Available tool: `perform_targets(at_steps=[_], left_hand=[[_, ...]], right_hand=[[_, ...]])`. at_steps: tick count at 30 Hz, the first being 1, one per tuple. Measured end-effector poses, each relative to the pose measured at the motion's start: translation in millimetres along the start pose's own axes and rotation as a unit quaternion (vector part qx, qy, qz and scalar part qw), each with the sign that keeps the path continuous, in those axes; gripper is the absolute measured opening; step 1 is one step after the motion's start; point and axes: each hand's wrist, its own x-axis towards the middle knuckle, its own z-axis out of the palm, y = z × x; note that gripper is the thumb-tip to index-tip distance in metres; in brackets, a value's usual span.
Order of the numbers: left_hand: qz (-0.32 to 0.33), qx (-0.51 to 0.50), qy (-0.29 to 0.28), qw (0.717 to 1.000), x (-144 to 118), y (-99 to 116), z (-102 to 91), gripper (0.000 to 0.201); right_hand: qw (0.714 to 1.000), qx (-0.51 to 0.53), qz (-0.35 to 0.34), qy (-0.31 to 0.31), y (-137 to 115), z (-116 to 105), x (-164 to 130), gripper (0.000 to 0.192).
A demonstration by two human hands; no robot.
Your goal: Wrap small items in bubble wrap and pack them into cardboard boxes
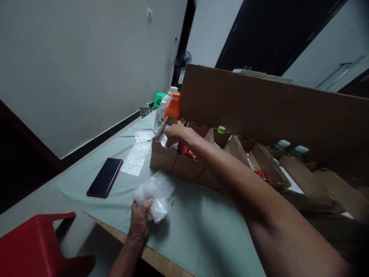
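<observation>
My left hand grips a crumpled sheet of bubble wrap near the table's front edge. My right hand reaches across into the far left compartment of a long cardboard divider tray. Its fingers rest on a white wrapped item there; whether they grip it I cannot tell. Red packets lie in the compartment beside it.
A dark phone in a red case and a flat bubble-wrap sheet lie left of the tray. White and orange bottles stand behind it. A tall cardboard flap rises at the back. A red stool sits at lower left.
</observation>
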Motion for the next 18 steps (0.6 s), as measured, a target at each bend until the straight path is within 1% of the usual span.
perform_targets(at_steps=[1, 3, 5, 6, 7, 9, 10, 11, 13, 14, 15, 16, 17, 18], left_hand=[[-0.003, 0.001, 0.003, 1.0, 0, 0, -0.7, 0.058], [-0.005, 0.001, 0.008, 1.0, 1, 1, -1.2, 0.059], [-0.005, -0.007, 0.014, 1.0, 2, 3, -0.4, 0.059], [-0.006, -0.017, 0.018, 1.0, 2, 3, 0.4, 0.058], [-0.007, -0.03, 0.02, 0.999, 2, 3, 1.4, 0.057], [-0.015, -0.067, 0.018, 0.998, 2, 5, 3.7, 0.053], [-0.019, -0.087, 0.016, 0.996, 2, 6, 4.6, 0.05], [-0.021, -0.106, 0.015, 0.994, 2, 10, 5.0, 0.046], [-0.01, -0.131, 0.022, 0.991, 4, 24, 3.1, 0.039], [0.008, -0.135, 0.032, 0.99, 6, 35, 0.4, 0.036], [0.037, -0.133, 0.046, 0.989, 7, 49, -3.4, 0.033], [0.077, -0.13, 0.062, 0.987, 8, 65, -8.2, 0.03], [0.124, -0.125, 0.079, 0.981, 9, 83, -13.6, 0.027], [0.176, -0.122, 0.091, 0.973, 9, 102, -19.1, 0.025]], right_hand=[[1.0, 0.012, 0.005, -0.005, -2, 6, 10, 0.021], [0.999, 0.036, 0.014, 0.012, -1, 16, 19, 0.021], [0.997, 0.061, 0.037, 0.041, 8, 18, 15, 0.019], [0.994, 0.075, 0.051, 0.065, 15, 16, 9, 0.018], [0.988, 0.092, 0.066, 0.103, 23, 10, 0, 0.021], [0.966, 0.123, 0.095, 0.205, 36, -9, -22, 0.035], [0.948, 0.139, 0.101, 0.266, 39, -21, -36, 0.042], [0.924, 0.157, 0.1, 0.334, 39, -34, -50, 0.047], [0.866, 0.194, 0.068, 0.455, 26, -53, -78, 0.049], [0.839, 0.206, 0.037, 0.502, 13, -59, -89, 0.046], [0.819, 0.209, 0.004, 0.534, -2, -60, -97, 0.041], [0.815, 0.199, -0.026, 0.544, -19, -56, -101, 0.038], [0.827, 0.176, -0.055, 0.531, -37, -47, -99, 0.037], [0.851, 0.145, -0.072, 0.499, -55, -35, -93, 0.039]])
